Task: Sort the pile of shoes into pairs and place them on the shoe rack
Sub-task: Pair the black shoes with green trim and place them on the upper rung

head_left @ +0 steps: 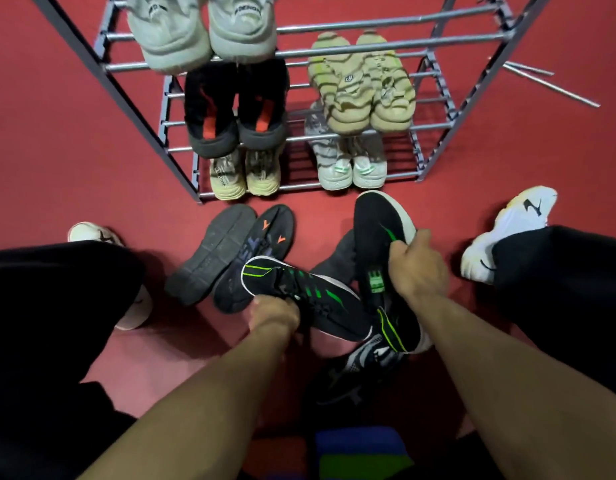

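My left hand grips a black shoe with green stripes lying sideways just above the red floor. The matching black-and-green shoe is in my right hand, toe pointing toward the grey metal shoe rack. On the floor to the left lie two dark shoes, one sole up and one with orange marks. Another black and white shoe lies under my right forearm. The rack holds several pairs: pale grey on top, black-orange and beige in the middle, beige and white-green at the bottom.
My legs in black trousers and white sneakers flank the pile on both sides. Loose metal rods lie on the floor right of the rack. A blue and green object sits at the bottom edge.
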`<control>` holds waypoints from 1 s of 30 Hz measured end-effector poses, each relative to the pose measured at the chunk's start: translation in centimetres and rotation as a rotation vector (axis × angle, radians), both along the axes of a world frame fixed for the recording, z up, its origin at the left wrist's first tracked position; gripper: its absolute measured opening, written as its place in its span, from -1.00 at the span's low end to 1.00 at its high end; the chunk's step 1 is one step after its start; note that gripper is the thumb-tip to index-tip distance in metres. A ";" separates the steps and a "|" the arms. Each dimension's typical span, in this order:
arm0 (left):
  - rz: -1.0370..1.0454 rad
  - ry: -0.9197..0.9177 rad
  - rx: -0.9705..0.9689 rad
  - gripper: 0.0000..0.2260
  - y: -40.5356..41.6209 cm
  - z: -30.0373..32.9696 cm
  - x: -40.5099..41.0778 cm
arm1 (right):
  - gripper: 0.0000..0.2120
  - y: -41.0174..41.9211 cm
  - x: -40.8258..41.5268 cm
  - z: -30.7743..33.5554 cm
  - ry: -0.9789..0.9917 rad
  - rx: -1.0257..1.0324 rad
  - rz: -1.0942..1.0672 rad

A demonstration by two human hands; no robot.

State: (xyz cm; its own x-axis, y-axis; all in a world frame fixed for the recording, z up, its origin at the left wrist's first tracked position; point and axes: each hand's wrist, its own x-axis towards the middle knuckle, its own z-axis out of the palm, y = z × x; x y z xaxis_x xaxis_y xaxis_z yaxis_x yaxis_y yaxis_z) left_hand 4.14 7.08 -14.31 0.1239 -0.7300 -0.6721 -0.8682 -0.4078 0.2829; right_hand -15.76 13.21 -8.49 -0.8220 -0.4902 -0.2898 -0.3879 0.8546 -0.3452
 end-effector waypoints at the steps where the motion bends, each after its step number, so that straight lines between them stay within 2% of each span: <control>1: -0.021 -0.058 -0.124 -0.57 -0.1 0.1 0.2 | -0.68 0.0 -0.2 0.0 -0.005 -0.010 -0.039; 3: -0.296 -0.127 -0.426 -0.59 -0.9 -0.3 0.8 | -0.63 0.1 -0.8 0.0 -0.053 -0.032 -0.121; 4: -0.490 -0.134 -0.486 -0.52 -1.6 -0.7 0.9 | -0.61 0.2 -1.2 0.0 -0.091 -0.044 -0.155; 6: -0.706 -0.111 -0.408 -0.34 -3.7 -1.3 0.7 | -0.56 0.6 -1.8 -0.1 -0.191 -0.070 -0.208; 8: -0.712 -0.110 -0.245 -0.28 -5.4 -1.7 0.6 | -0.54 0.7 -2.0 -0.5 -0.297 -0.106 -0.232; 11: -0.722 -0.127 -0.141 -0.37 -6.1 -2.3 0.7 | -0.52 0.5 -1.8 -0.7 -0.381 -0.164 -0.241; 13: -0.754 -0.211 -0.182 -0.48 -6.1 -2.0 0.6 | -0.54 0.3 -1.7 -0.7 -0.390 -0.170 -0.239; 16: -0.874 -0.383 -0.347 -0.66 -6.5 -1.3 0.7 | -0.55 0.0 -2.1 -0.4 -0.354 -0.158 -0.233; 18: -0.913 -0.342 -0.461 -0.72 -7.0 -1.2 1.8 | -0.55 0.1 -2.5 -0.3 -0.320 -0.156 -0.241; 20: -0.944 -0.250 -0.484 -0.69 -7.4 -0.6 3.4 | -0.56 0.2 -3.1 -0.1 -0.295 -0.137 -0.270; 23: -0.821 -0.180 -0.441 -0.64 -7.3 0.7 6.1 | -0.56 0.0 -4.0 -0.3 -0.212 -0.105 -0.371; 26: -0.377 -0.094 -0.403 -0.58 -7.0 1.2 7.9 | -0.54 -0.2 -4.0 -0.3 -0.172 -0.081 -0.511; 28: -0.072 0.040 -0.306 -0.52 -6.8 1.0 8.0 | -0.58 -0.4 -3.5 -0.5 -0.194 -0.102 -0.500; 30: 0.120 0.167 -0.222 -0.49 -6.8 0.8 7.4 | -0.63 -1.0 -2.6 -0.7 -0.284 -0.150 -0.428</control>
State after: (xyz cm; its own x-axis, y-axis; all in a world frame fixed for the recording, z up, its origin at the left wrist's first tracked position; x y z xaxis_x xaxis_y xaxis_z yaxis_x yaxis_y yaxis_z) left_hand 11.50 0.27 -13.49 0.1195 -0.8480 -0.5163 -0.7513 -0.4172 0.5114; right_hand -18.38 12.25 -9.21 -0.8568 -0.1811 -0.4828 0.1117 0.8489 -0.5166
